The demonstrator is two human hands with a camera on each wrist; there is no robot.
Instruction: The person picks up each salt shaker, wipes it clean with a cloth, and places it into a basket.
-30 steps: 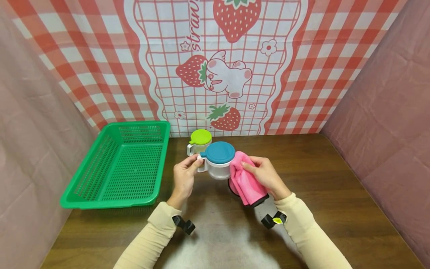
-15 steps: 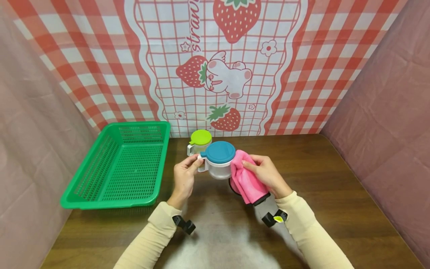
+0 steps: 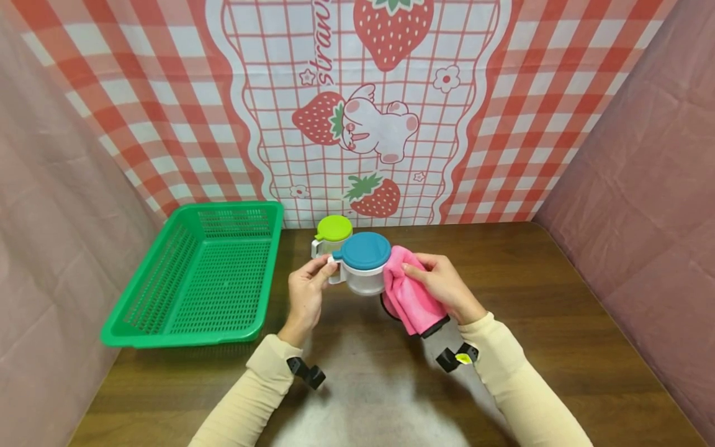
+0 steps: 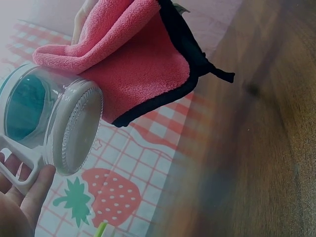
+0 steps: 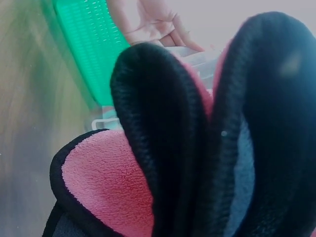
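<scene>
My left hand grips the white handle of a clear seasoning jar with a blue lid, held above the table. In the left wrist view the jar shows its clear wall and ribbed base, with fingers through the handle. My right hand pinches a pink cloth with black edging against the jar's right side. The cloth hangs down in folds beside the jar. In the right wrist view the cloth hides the right fingers and most of the jar.
A second jar with a lime-green lid stands on the wooden table behind the blue-lidded one. To the left lies a green plastic basket with perforated walls. A strawberry-print checked curtain closes off the back.
The blue-lidded jar and the cloth have risen very slightly. My right hand has shifted a little upward with the cloth; the left hand keeps its hold on the handle.
</scene>
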